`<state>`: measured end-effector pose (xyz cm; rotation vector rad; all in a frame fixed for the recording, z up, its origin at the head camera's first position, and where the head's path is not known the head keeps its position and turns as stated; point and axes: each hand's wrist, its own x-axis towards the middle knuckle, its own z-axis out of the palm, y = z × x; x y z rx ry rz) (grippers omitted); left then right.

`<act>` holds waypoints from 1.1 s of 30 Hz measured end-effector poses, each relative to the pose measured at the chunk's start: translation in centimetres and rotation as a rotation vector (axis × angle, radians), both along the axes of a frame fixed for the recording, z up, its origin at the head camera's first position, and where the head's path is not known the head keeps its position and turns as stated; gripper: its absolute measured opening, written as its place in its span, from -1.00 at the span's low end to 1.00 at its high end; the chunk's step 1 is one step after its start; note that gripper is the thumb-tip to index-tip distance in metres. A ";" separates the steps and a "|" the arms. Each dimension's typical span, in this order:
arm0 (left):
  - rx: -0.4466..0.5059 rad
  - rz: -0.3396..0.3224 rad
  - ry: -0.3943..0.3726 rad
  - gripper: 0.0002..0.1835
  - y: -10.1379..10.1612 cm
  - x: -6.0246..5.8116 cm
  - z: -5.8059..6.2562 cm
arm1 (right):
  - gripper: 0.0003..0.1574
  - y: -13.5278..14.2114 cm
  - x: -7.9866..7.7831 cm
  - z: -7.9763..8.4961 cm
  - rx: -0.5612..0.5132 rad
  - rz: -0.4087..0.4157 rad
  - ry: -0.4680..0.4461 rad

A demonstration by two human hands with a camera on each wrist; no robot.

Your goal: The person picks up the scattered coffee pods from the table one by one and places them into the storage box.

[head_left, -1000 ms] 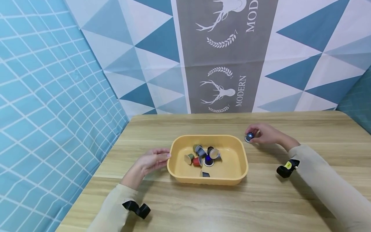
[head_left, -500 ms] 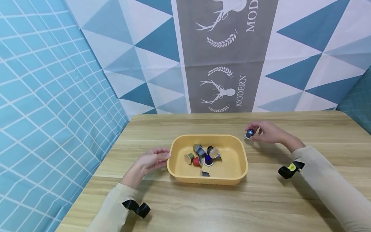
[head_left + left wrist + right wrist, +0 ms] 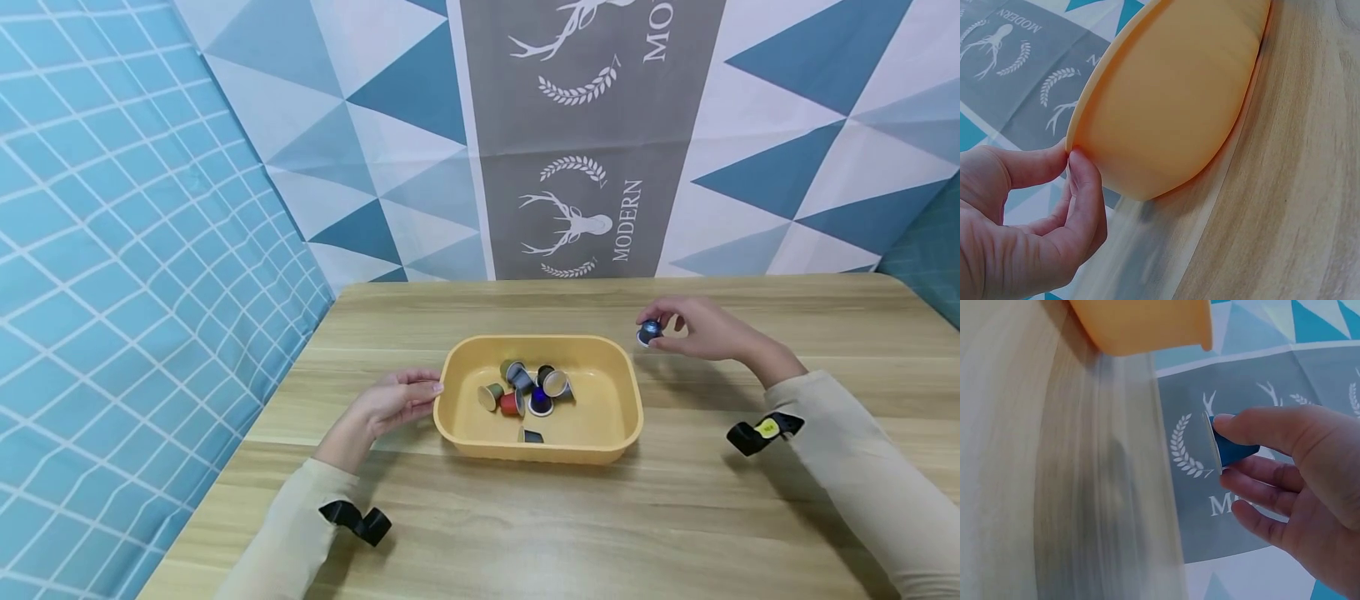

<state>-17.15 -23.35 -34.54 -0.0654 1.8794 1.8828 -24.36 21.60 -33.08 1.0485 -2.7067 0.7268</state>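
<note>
At the left end of a yellow plastic basin (image 3: 622,417), my left hand (image 3: 393,404) pinches the rim between thumb and fingertips; the left wrist view shows this grip close up. Past the basin's right end, my right hand (image 3: 701,329) pinches a blue coffee capsule (image 3: 1235,450). Its pale flat lid faces down towards the wooden table in the head view. Thumb and fingers grip the capsule's sides, while the other fingers curl loosely below in the right wrist view. Several capsules lie in the basin, among them a red capsule (image 3: 512,404), a green capsule (image 3: 491,396) and a dark-blue capsule (image 3: 540,400).
A dark grey capsule (image 3: 532,436) lies apart from the others near the basin's front wall. The wooden table (image 3: 525,525) meets a patterned cloth backdrop (image 3: 570,125) at the back. A blue gridded cloth (image 3: 135,275) hangs along the left side.
The head view has tilted slightly down. My right wrist and forearm have shifted a little to the right, with the capsule still pinched beside the basin. My left hand stays at the rim.
</note>
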 end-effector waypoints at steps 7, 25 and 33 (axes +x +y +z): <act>0.000 0.008 0.002 -0.64 -0.1 0.1 0.1 | -0.63 -0.4 0.7 0.6 0.005 -0.007 0.011; -0.002 0.008 0.000 -0.59 -0.1 0.0 0.1 | -0.68 -1.4 1.9 3.0 0.032 0.050 -0.030; -0.005 0.014 -0.002 -0.58 -0.1 0.1 0.1 | -0.71 -1.9 2.3 4.1 0.025 0.063 -0.137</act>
